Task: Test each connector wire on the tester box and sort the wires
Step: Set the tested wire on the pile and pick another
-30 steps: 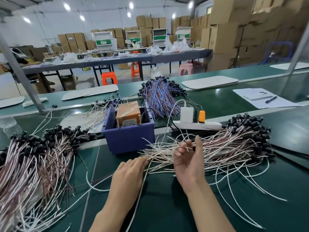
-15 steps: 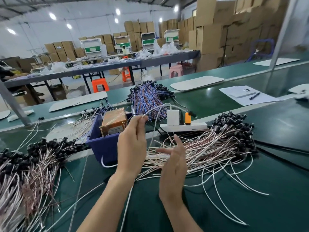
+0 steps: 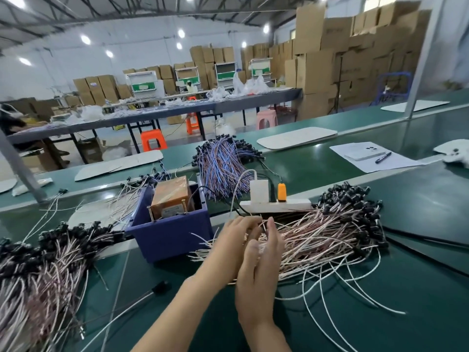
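Our left hand (image 3: 232, 241) and right hand (image 3: 258, 270) meet at the wire pile (image 3: 330, 232), at its loose ends beside the tester box (image 3: 170, 199) — probably singling one out; left grip wide, right's we cannot tell.

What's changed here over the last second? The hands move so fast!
The left hand rose from the table to the tester box in the blue bin, then dropped back to the wire pile on the right, fingers among the wire ends; any grip is blurred. The right hand uncurled and stayed by that pile. Bin, box and piles kept their places.
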`<action>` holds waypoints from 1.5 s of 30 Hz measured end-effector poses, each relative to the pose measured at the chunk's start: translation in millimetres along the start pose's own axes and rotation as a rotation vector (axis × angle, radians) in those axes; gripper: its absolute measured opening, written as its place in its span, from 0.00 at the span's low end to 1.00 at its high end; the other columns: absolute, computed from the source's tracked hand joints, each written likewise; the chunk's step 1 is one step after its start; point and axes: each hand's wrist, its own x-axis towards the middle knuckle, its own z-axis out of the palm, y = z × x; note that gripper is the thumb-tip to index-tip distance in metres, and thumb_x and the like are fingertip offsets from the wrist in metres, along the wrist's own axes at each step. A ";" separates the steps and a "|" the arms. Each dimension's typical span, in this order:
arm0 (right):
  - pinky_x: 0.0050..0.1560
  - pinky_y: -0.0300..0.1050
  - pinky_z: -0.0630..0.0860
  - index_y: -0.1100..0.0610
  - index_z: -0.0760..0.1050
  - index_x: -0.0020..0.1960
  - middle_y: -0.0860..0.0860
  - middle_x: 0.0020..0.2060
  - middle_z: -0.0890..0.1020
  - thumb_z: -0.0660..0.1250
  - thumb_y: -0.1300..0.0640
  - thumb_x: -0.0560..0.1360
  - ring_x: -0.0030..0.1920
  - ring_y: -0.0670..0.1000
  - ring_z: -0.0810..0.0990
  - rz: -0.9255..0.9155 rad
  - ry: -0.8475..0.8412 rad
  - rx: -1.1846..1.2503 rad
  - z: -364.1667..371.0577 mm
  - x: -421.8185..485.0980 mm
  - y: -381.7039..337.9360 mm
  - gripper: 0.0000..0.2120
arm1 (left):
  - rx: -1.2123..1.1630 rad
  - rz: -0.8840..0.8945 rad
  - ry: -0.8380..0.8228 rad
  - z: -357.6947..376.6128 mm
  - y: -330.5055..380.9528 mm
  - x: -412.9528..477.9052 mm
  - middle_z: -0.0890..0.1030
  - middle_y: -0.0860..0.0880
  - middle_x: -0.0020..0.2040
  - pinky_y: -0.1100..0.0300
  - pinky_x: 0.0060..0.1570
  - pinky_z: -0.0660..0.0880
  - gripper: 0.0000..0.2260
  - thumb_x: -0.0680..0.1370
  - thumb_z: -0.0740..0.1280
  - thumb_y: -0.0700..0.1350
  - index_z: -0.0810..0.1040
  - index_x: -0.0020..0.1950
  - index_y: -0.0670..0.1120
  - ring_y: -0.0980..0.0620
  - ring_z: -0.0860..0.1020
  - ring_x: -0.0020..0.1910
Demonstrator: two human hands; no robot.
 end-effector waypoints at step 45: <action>0.28 0.42 0.76 0.58 0.83 0.49 0.48 0.22 0.60 0.62 0.52 0.81 0.18 0.46 0.59 0.924 -0.370 1.024 8.7 10.9 -5.0 0.14 | 0.315 0.051 0.386 -32.8 -56.9 -128.9 0.80 0.61 0.41 0.63 0.31 0.73 0.08 0.80 0.63 0.59 0.76 0.47 0.56 0.58 0.76 0.31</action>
